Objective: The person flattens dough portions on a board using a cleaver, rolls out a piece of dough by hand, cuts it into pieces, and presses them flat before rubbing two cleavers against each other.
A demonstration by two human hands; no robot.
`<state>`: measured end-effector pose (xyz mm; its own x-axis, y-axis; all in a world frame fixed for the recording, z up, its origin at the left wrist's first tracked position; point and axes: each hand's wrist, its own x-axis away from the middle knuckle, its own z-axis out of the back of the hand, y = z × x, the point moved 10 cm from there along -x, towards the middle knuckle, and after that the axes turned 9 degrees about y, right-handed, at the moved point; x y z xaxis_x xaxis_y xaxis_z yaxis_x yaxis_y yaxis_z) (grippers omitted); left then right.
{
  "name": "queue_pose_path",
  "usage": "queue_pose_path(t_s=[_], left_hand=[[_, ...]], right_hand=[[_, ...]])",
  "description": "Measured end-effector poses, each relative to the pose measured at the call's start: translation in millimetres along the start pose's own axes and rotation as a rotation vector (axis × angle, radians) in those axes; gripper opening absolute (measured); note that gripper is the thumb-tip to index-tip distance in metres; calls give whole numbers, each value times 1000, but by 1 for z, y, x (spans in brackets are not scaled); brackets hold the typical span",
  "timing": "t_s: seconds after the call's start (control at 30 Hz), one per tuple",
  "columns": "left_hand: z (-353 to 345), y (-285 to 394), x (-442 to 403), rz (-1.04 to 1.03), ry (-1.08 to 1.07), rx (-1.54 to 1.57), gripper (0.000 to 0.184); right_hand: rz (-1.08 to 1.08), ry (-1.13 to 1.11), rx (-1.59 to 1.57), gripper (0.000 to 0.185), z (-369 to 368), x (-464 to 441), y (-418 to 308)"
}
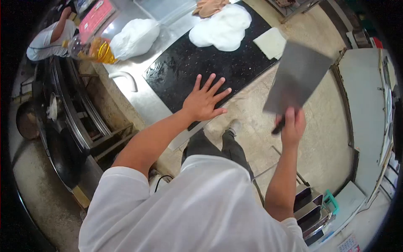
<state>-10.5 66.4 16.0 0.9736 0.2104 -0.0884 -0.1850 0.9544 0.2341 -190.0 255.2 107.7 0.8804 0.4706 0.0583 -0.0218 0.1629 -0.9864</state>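
My left hand (205,100) is over the near edge of a black speckled board (180,71), palm down with its fingers spread, and nothing is in it. In my right hand (292,124) is a cleaver (300,71), gripped by its dark handle. Its broad grey blade points up and away, slightly blurred, beside the board over the floor. A smooth white dough-like mass (222,29) lies at the far part of the board, with a tan lump (210,6) behind it. A folded white cloth (270,43) lies at the board's right edge.
Left of the board, a white plastic bag (135,38) and a bottle of yellow oil (98,49) are on the steel counter (138,98). Another person (52,38) is at the far left. Dark pans (63,155) stand on the left. A white cabinet (365,96) is on the right.
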Motion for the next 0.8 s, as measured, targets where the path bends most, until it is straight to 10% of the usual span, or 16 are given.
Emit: queue_pose_path(t_s=[0.07,0.23,0.4,0.47,0.8], left_hand=[[-1,5,-13,-6,-10,-11,66],[-5,-5,-29,33,18,8,66],[4,-19,-17,187,101,280,66],[17,14,-6,-170,97,183,66],[0,-14,-57,-257,43,86,73]], right_hand=[[34,114,-49,31,-21,-64,30],[-648,77,-119,30,-56,-100,143],[-529,-274,488,30,-60,13,109],[-56,-473,503,35,-93,75,117],[-208,-729,671,51,-144,31,121]])
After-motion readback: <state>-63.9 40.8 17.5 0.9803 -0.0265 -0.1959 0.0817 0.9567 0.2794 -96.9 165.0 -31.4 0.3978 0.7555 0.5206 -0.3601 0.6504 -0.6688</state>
